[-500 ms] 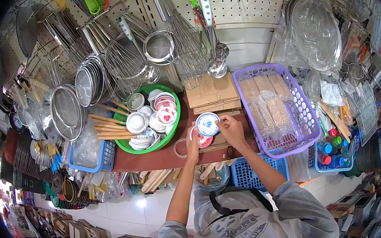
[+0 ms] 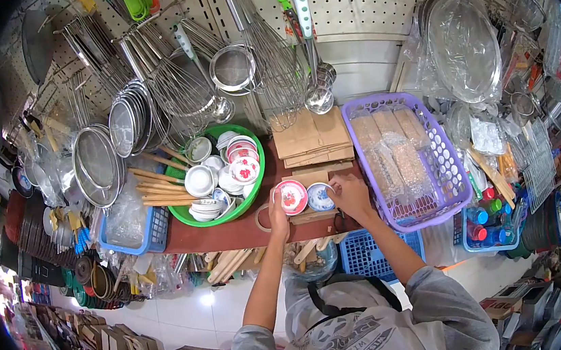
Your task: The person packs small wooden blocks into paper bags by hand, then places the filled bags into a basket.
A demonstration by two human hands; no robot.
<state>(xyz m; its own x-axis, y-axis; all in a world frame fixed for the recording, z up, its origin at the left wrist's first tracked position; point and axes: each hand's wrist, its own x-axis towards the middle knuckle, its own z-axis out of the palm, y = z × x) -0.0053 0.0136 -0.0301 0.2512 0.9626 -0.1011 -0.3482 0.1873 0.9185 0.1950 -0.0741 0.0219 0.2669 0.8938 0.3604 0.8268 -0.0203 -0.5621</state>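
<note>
In my left hand (image 2: 278, 215) is a small red-rimmed dish (image 2: 293, 197) with a red flower pattern, gripped at its left edge. My right hand (image 2: 352, 196) pinches the right rim of a small blue-rimmed dish (image 2: 321, 197) with a blue pattern. The two dishes are side by side over the brown table (image 2: 185, 240), their patterned insides facing up. Left of my hands, a green basin (image 2: 262, 180) holds several small white bowls (image 2: 200, 181) and red-patterned dishes (image 2: 244, 170).
Folded brown cardboard (image 2: 313, 137) lies behind my hands. A purple basket (image 2: 462, 190) with plastic-wrapped packs stands to the right. Roll of tape (image 2: 262, 219) rests near my left hand. Whisks (image 2: 270, 73) and ladles (image 2: 319, 99) hang above; a blue crate (image 2: 371, 254) sits below the table edge.
The blue-rimmed dish has moved right and down, off the red-rimmed dish it partly covered. My right hand has shifted right with it; the red-rimmed dish is now fully exposed.
</note>
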